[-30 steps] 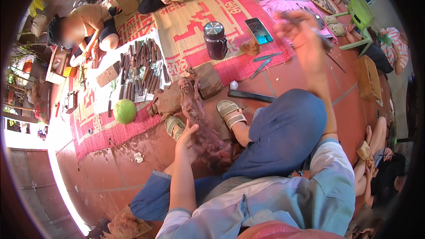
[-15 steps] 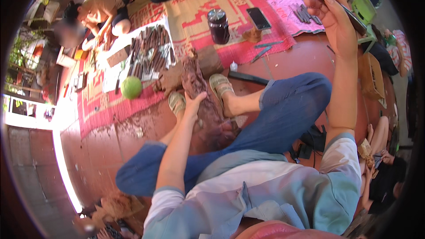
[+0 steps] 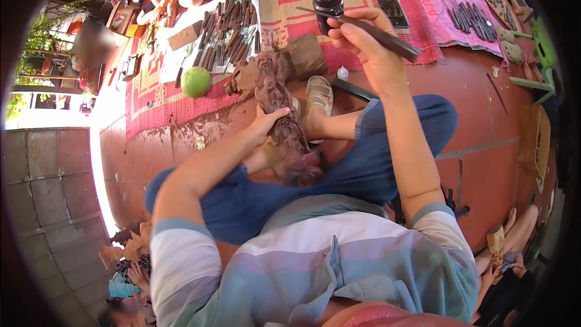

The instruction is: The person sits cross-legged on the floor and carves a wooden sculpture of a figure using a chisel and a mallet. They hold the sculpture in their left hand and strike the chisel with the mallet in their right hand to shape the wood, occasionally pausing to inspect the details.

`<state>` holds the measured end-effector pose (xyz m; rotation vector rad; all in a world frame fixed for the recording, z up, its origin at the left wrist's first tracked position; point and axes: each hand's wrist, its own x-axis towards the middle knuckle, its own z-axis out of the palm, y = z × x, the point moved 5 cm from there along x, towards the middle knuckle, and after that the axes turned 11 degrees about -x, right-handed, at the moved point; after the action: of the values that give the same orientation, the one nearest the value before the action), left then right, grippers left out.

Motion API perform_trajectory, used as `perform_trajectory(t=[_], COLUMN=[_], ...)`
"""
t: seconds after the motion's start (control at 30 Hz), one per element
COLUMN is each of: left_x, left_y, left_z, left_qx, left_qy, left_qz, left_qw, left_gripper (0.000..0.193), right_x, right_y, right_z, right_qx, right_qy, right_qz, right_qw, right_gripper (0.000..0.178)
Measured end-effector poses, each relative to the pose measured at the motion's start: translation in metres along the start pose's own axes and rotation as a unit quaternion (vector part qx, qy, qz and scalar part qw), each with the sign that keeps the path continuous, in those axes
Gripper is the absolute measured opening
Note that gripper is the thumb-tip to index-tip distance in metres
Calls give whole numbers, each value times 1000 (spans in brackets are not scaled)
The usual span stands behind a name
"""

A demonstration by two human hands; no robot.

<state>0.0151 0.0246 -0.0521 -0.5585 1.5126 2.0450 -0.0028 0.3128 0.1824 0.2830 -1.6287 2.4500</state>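
Observation:
A dark reddish-brown wood carving (image 3: 279,94) of a long-bearded figure lies between my legs. Its upper end rests by a rough log (image 3: 307,56), and its lower end is near my lap. My left hand (image 3: 270,122) is closed around the middle of the carving, thumb on top. Above and to the right, my right hand (image 3: 372,45) pinches a carving chisel (image 3: 381,37) by its dark wooden handle. The thin blade points left, in front of a dark lidded jar (image 3: 327,1), and away from the carving.
Many chisels (image 3: 227,27) lie on a white sheet, with a green round fruit (image 3: 196,82) beside it. A phone (image 3: 390,8), more tools (image 3: 469,21) on pink cloth, a small white bottle (image 3: 342,73) and a green chair (image 3: 538,63) stand around. Other people sit nearby.
My right hand has come down and left with the chisel, from high at the right to near the jar. My left hand still grips the carving. The view has shifted.

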Motion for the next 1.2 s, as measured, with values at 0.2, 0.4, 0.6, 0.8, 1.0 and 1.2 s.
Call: perform_trajectory(t=[0.2,0.4,0.6,0.8,1.0,1.2], left_x=[-64,3,81,85,92,91], left_y=[99,153,70,44,41,56], left_z=[33,-40,-43,-26,-28,-28], left_qx=[292,429,-18,-214,-218,-160], left_qy=[-164,-125,-179,-91,-49,-60], left_qz=[-333,-215,-118,-77,-52,-44], left_qw=[882,868,977,970,973,984], left_gripper=[55,89,104,101,76,51], right_x=[3,-2,-10,3,15,17], right_y=[115,187,228,235,243,241], right_z=[-2,25,39,61,77,93], right_qx=[1,0,-49,-221,-370,-433], right_qy=[70,67,36,-39,-92,-100], right_qz=[131,181,143,46,10,-26], right_qw=[989,981,988,973,924,896], right_gripper=[18,15,13,18,21,21])
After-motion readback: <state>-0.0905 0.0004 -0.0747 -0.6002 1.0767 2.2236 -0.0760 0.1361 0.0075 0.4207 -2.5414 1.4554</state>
